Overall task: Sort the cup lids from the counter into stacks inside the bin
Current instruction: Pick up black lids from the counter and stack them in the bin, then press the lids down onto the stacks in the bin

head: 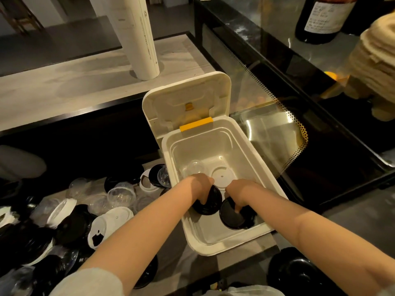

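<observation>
Stacking lids inside the bin (245, 146).
Your left hand (201, 185) grips one black lid (210, 205), your right hand (239, 192) a second lid (232, 217); stack them next.

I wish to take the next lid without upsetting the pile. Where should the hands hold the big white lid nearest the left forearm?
Probably pinch the white lid by its outer rim, coming from above on its left side: it lies uppermost on the pile, with that rim exposed.

A tall white tube (136, 37) stands upright at the back, and a dark labelled bottle (320, 18) stands atop the glass case (252, 82) at right.
</observation>
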{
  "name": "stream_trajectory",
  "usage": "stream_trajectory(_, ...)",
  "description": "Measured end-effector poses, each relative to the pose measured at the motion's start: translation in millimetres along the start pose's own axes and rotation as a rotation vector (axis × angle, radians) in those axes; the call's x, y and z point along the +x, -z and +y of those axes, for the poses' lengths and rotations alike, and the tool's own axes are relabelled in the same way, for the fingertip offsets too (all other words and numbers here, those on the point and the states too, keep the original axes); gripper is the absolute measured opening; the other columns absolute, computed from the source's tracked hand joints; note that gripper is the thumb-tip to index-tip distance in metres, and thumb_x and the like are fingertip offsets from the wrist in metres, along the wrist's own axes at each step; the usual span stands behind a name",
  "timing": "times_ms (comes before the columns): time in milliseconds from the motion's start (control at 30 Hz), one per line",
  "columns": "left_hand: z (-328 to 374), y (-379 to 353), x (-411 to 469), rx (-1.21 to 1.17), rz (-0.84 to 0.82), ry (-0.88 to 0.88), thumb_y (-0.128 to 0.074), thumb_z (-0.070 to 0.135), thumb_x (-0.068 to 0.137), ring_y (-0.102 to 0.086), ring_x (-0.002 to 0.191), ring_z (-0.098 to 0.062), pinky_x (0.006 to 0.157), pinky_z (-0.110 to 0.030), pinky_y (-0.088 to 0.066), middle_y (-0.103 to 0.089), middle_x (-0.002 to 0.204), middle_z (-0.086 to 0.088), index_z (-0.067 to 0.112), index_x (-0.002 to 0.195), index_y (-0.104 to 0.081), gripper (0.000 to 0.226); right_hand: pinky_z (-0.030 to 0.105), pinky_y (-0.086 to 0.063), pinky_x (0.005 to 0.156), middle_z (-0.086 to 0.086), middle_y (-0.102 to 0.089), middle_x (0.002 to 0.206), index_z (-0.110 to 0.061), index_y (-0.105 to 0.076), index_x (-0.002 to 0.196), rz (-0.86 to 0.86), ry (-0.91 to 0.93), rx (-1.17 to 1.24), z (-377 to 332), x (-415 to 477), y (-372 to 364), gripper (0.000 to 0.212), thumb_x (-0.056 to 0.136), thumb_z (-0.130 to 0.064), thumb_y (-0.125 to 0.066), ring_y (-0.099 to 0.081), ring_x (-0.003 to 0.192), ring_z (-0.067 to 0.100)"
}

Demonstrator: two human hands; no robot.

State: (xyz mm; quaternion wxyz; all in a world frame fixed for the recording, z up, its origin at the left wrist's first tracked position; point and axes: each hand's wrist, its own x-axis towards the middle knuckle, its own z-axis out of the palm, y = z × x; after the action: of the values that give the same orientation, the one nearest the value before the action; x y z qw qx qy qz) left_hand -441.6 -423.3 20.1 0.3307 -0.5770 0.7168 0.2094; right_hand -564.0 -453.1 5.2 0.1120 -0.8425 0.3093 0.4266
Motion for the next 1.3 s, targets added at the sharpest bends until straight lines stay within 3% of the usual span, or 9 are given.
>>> stream_trajectory(167,1,-5,7,-0.028,-0.015,0.049,-0.071,0.026,0.081,-0.058,0.107,-0.026,0.091,-0.033,-0.049,-0.057,0.122,-0.011,0.005,0.129,-0.043,0.059,0.039,-0.047,0.089,0.013,-0.052,0.129,-0.011,-0.04,0.135,0.023,-0.006,0.033,0,0,-2,0.059,0.085,-0.023,-0.068,-0.053,0.116,0.031)
stream_trajectory(267,2,-5,7,0.055,-0.027,0.06,-0.063,0.021,0.087,-0.059,0.101,-0.023,0.085,-0.028,-0.047,-0.06,0.119,-0.009,0.005,0.124,-0.05,0.042,0.043,-0.048,0.094,0.011,-0.052,0.13,-0.015,-0.042,0.138,0.016,0.013,-0.009,-1,2,-3,0.055,0.087,-0.011,-0.062,-0.053,0.115,0.032)
stream_trajectory(367,1,-2,6,0.158,-0.014,0.061,-0.055,0.022,0.092,-0.057,0.108,-0.022,0.084,-0.027,-0.044,-0.06,0.119,-0.006,0.006,0.122,-0.054,0.034,0.036,-0.045,0.091,0.01,-0.05,0.133,-0.016,-0.044,0.137,0.046,0.021,0.027,2,1,-3,0.052,0.088,-0.009,-0.061,-0.052,0.118,0.03)
stream_trajectory(467,-6,5,-2,0.146,0.032,0.058,-0.058,0.03,0.09,-0.058,0.097,-0.021,0.083,-0.029,-0.046,-0.061,0.11,-0.006,0.006,0.12,-0.056,0.038,0.032,-0.042,0.084,0.011,-0.051,0.132,-0.013,-0.045,0.135,0.159,0.001,0.197,5,-5,3,0.054,0.085,-0.014,-0.066,-0.052,0.118,0.03)
stream_trajectory(667,-29,23,-39,-0.145,0.391,0.125,-0.054,0.033,0.092,-0.054,0.106,-0.03,0.084,-0.037,-0.045,-0.054,0.119,-0.014,0.006,0.124,-0.046,0.042,0.034,-0.042,0.099,0.006,-0.048,0.138,-0.025,-0.04,0.138,0.458,-0.03,0.579,16,-22,19,0.052,0.09,-0.036,-0.059,-0.048,0.123,0.024)
stream_trajectory(800,-53,20,-76,-0.201,0.716,0.158,-0.05,0.035,0.09,-0.049,0.11,-0.026,0.084,-0.038,-0.044,-0.055,0.115,-0.009,0.01,0.117,-0.052,0.037,0.033,-0.04,0.099,0.006,-0.05,0.137,-0.021,-0.044,0.136,0.71,-0.033,0.65,11,-40,43,0.05,0.09,-0.032,-0.059,-0.048,0.124,0.023)
stream_trajectory(967,-84,4,-127,-0.309,0.881,0.265,-0.052,0.039,0.089,-0.05,0.109,-0.024,0.085,-0.04,-0.048,-0.057,0.116,-0.004,0.014,0.117,-0.055,0.037,0.033,-0.041,0.096,0.004,-0.055,0.13,-0.014,-0.053,0.128,0.975,0.004,0.619,-27,-62,79,0.038,0.092,-0.026,-0.056,-0.05,0.118,0.022)
stream_trajectory(1100,-117,-29,-162,-0.368,0.91,0.369,-0.053,0.04,0.09,-0.044,0.124,-0.024,0.096,-0.04,-0.042,-0.051,0.132,-0.004,0.014,0.129,-0.049,0.046,0.036,-0.046,0.092,0.001,-0.057,0.127,-0.017,-0.054,0.126,1.08,0.087,0.496,-81,-70,103,0.035,0.093,-0.029,-0.053,-0.049,0.12,0.02)
stream_trajectory(1300,-171,-104,-191,-0.465,0.788,0.535,-0.046,0.048,0.092,-0.006,0.145,-0.025,0.114,-0.049,-0.019,-0.017,0.157,-0.005,0.018,0.148,-0.023,0.067,0.033,-0.042,0.093,0.004,-0.056,0.126,-0.015,-0.052,0.13,1.032,0.183,0.499,-156,-49,121,0.038,0.093,-0.026,-0.053,-0.05,0.118,0.023)
